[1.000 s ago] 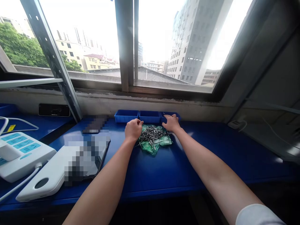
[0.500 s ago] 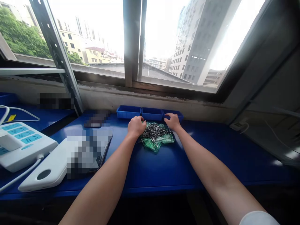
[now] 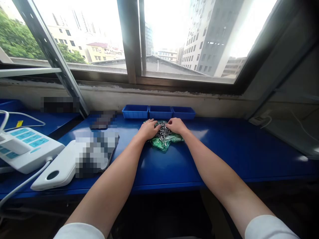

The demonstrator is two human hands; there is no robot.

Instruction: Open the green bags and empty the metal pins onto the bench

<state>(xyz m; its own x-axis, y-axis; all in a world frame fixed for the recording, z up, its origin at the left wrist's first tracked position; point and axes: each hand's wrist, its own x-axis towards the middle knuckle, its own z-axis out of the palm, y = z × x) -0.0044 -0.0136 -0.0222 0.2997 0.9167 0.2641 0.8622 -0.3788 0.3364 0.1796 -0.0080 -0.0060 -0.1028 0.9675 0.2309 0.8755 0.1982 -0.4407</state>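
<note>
A heap of small dark metal screws (image 3: 163,132) lies on crumpled green plastic bags (image 3: 160,145) in the middle of the blue table. My left hand (image 3: 149,129) rests over the heap's left side, fingers stretched forward and thumb apart from them. From the right, my right hand (image 3: 176,125) touches the heap with its fingers bent, a gap showing between thumb and forefinger. No screw can be made out in either hand. Just beyond the hands, three blue bins stand in a row: a left bin (image 3: 135,114), a middle bin (image 3: 160,113) and a right bin (image 3: 184,114).
To the left are a white power strip (image 3: 35,146) with a cable and a white rounded device (image 3: 56,174), next to a blurred-out item. A metal shelf post (image 3: 53,49) rises at the back left. The window wall borders the blue table (image 3: 224,149) behind the bins.
Both hands have moved inward onto the screws, the right one coming away from the right bin. My left fingers have flattened out over the heap. The view has shifted slightly.
</note>
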